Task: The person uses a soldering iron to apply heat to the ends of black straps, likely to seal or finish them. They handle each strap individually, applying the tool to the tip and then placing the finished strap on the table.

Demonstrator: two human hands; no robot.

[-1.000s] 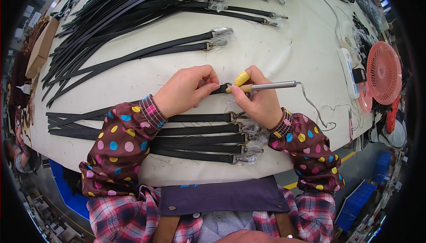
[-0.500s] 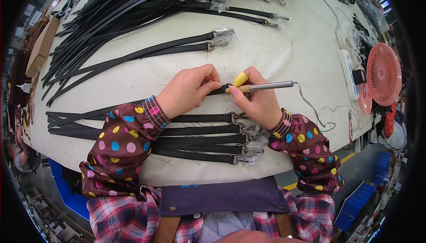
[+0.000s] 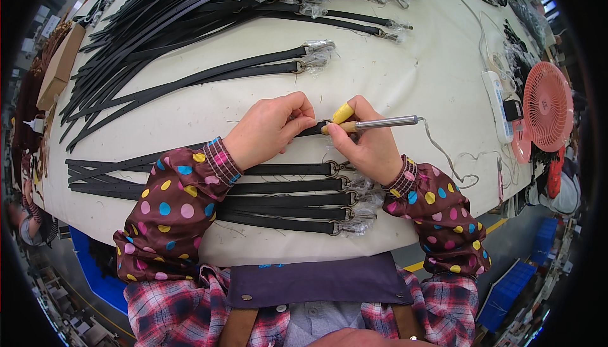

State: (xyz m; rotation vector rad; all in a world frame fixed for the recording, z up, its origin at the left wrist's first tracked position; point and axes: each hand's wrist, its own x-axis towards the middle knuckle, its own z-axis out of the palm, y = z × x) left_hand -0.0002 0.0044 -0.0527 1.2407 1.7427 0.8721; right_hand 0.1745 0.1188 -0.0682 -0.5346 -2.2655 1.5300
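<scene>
My left hand [image 3: 269, 126] pinches a black strap [image 3: 315, 130] close to its end, thumb against fingertips. The strap's long part runs out to the left beneath my wrist. Between thumb and fingers, my right hand [image 3: 370, 144] grips a corded pen-shaped tool [image 3: 386, 122] with a metal barrel and a tan grip section. Yellow tape [image 3: 342, 113] wraps a finger of that hand. The tan part meets the strap end; the exact contact point is hidden by my fingers. Nearer me lies a row of black straps [image 3: 291, 186] with metal clasps in clear plastic film [image 3: 361, 202].
Two straps [image 3: 253, 63] lie beyond my hands, and a large heap of straps [image 3: 177, 14] covers the far left. At right are a white power strip [image 3: 498, 106], a pink fan [image 3: 548, 103] and the tool's thin cord [image 3: 437, 147]. A cardboard box [image 3: 60, 68] stands at the left edge.
Almost nothing differs. The tool's corded end has shifted very slightly, while both hands and the strap stay in place.
</scene>
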